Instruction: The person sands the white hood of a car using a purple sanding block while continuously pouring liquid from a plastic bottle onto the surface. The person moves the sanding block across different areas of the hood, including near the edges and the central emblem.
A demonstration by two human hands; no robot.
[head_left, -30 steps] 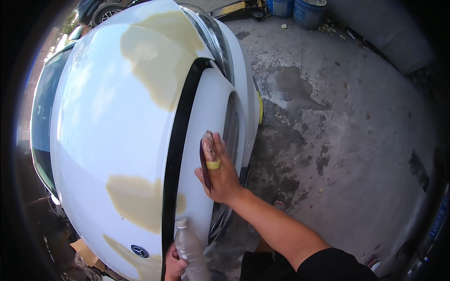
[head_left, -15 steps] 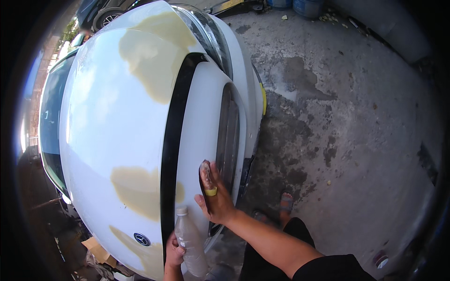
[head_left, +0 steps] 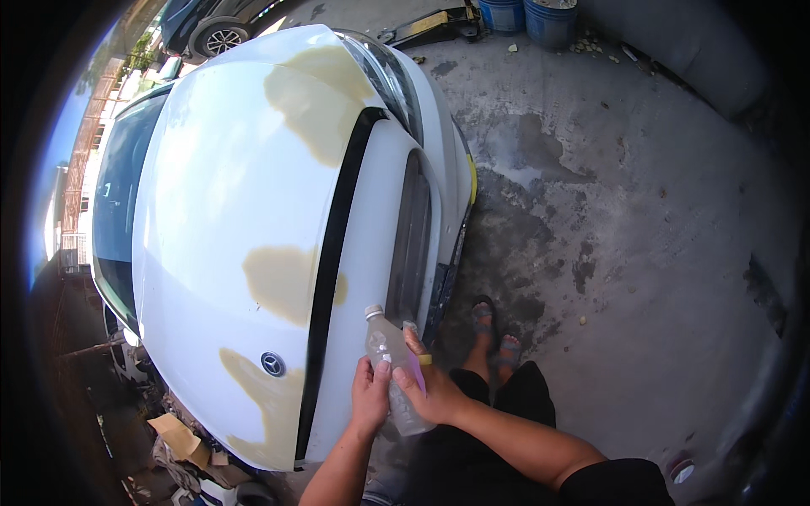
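Observation:
A clear plastic bottle (head_left: 390,346) with a white cap is held upright and slightly tilted in front of me. My left hand (head_left: 369,395) is closed around its left side, the thumb across the front. My right hand (head_left: 439,395) is closed on a thin purple sheet of sandpaper (head_left: 417,371), pressed between the hand and the bottle's right side. Yellow tape (head_left: 424,360) wraps one right finger. Both hands are just off the front of a white car (head_left: 219,194), whose hood has several beige patches (head_left: 283,282) and a round emblem (head_left: 272,364).
The car's grille (head_left: 411,244) is close beyond my hands. Stained concrete floor (head_left: 641,278) spreads to the right. Blue buckets (head_left: 550,21) and a floor jack (head_left: 430,25) stand at the back. Cardboard (head_left: 180,438) and clutter lie at lower left, and another car's wheel (head_left: 224,39) shows behind.
My right hand has come off the car's front panel and down to the bottle. My left hand has brought the bottle up and right, away from the hood edge. My view has shifted.

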